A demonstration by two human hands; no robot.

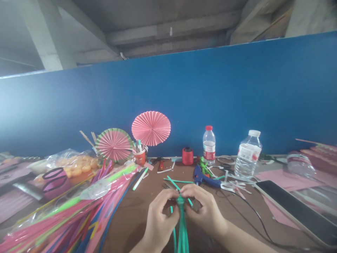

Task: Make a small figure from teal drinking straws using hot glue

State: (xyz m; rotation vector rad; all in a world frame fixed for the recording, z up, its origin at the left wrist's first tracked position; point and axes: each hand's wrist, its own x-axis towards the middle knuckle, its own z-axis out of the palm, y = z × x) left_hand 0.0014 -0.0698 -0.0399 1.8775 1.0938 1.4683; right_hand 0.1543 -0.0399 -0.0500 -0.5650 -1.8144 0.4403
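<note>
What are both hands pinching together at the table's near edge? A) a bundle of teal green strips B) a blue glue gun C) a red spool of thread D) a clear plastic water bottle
A: the left hand and right hand meet on the knotted bundle of teal green strips; the blue glue gun lies untouched behind them.

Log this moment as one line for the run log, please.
left hand: pinching green strips at the knot | right hand: pinching the same knot | blue glue gun just behind | bagged coloured strips at left
</note>
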